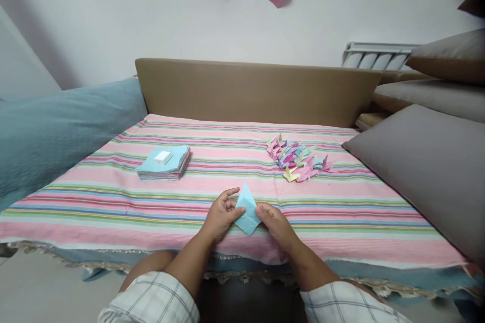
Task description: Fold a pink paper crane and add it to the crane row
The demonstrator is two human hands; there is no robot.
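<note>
A light blue sheet of folded paper (247,212), kite-shaped with crease lines across it, is held up between my two hands near the front edge of the striped cloth. My left hand (223,214) pinches its left edge between thumb and fingers, the index finger reaching out past it. On the opposite side my right hand (275,221) grips the right corner, thumb on top and the other fingers mostly hidden. Beyond the hands, to the right, lies a heap of folded paper cranes (297,159) in pink, purple, yellow, green and blue.
A stack of coloured paper (164,164) sits to the left with a small white block (162,157) on top. The striped cloth (227,141) covers the seat. Grey cushions (420,171) lean at the right; a blue-covered armrest (76,126) borders the left, and a brown backrest (257,92) the rear.
</note>
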